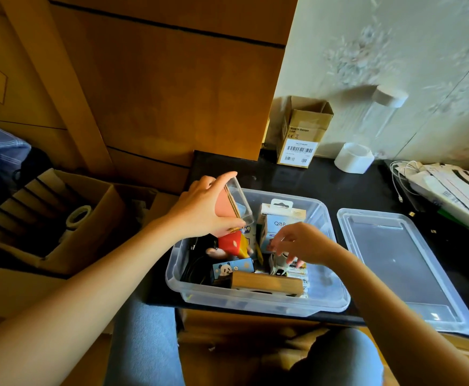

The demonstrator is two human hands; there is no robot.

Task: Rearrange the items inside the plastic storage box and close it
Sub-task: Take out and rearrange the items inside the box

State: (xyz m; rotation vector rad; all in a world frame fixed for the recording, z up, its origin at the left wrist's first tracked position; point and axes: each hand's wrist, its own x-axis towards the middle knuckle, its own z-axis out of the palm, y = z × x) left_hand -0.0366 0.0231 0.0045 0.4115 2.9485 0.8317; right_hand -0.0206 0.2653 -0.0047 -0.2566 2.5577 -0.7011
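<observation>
Open clear storage box, crammed, lid beside.

A home room: wooden wardrobe, peeling wall, cardboard boxes on a cluttered desk

Black table carries storage box, lid, cardboard carton, white cup

One storage box, one lid, two hands, two cardboard boxes
</observation>
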